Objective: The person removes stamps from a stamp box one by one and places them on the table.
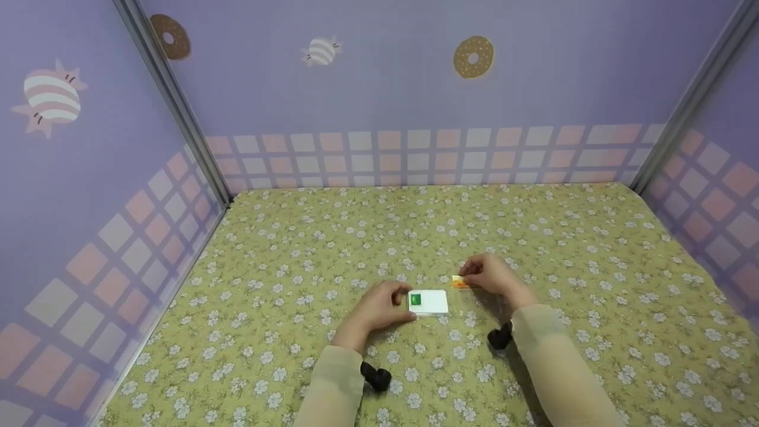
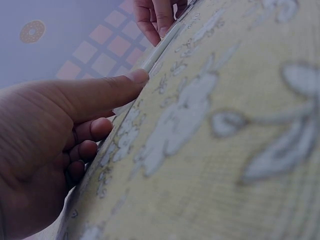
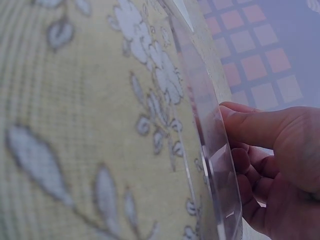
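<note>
On the flowered cloth lies a flat white rectangular piece with a green square near its left end. My left hand grips its left end, thumb on the near side and fingers on the far side. The left wrist view shows the thumb against a thin pale edge. Up and to the right, my right hand pinches a small orange-and-white piece, partly hidden by the fingers. Seen from the right wrist, the thumb and fingers hold the rim of a clear plastic piece; its full shape is hidden.
A yellow-green flowered cloth covers the table. Purple walls with a checked band stand at the back and both sides, joined by grey metal posts. A black wrist camera sits on the left sleeve, another on the right.
</note>
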The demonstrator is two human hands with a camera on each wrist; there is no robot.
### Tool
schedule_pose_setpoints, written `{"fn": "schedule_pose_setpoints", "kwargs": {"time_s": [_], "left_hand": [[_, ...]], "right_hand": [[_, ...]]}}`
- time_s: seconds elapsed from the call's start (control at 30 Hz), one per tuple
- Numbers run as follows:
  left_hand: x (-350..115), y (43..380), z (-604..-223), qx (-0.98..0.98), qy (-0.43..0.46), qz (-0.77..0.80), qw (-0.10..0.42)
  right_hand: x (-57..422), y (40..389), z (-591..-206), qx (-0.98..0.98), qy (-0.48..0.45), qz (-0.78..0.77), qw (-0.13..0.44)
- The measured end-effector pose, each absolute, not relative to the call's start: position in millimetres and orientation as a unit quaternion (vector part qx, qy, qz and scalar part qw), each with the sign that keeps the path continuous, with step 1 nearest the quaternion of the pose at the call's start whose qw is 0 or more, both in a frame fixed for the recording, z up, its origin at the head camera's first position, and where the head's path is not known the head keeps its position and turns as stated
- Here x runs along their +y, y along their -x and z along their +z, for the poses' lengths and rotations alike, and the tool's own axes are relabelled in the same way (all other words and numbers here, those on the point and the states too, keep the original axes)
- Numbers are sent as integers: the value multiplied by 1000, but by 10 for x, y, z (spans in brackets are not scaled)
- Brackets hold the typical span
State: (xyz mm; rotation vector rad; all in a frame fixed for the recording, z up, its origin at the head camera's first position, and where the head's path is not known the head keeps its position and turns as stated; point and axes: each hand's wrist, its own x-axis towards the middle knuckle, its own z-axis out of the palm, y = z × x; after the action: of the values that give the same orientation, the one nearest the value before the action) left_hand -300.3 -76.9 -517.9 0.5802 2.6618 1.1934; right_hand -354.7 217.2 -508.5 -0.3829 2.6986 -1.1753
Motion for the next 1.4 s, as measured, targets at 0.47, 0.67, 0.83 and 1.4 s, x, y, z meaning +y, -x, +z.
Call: {"fn": "schedule_pose_setpoints", "kwargs": {"time_s": [0.47,0.67,0.83,1.4], "left_hand": [[-770,3002,-5176,891,-194,401,88],[-770,2997,-5167,891,-193,400,91],[-765,2998,-5166,891,-192,402,89],[-772,2993,-5161,888,-202,404,86]], "right_hand": [[2192,3550,-5085,900,121,-409,86],[2205,3529,-5059,894,108,-425,94],[2206,3524,-5029,898,105,-419,83],[2040,3500,-4967,905,90,-410,67]]}}
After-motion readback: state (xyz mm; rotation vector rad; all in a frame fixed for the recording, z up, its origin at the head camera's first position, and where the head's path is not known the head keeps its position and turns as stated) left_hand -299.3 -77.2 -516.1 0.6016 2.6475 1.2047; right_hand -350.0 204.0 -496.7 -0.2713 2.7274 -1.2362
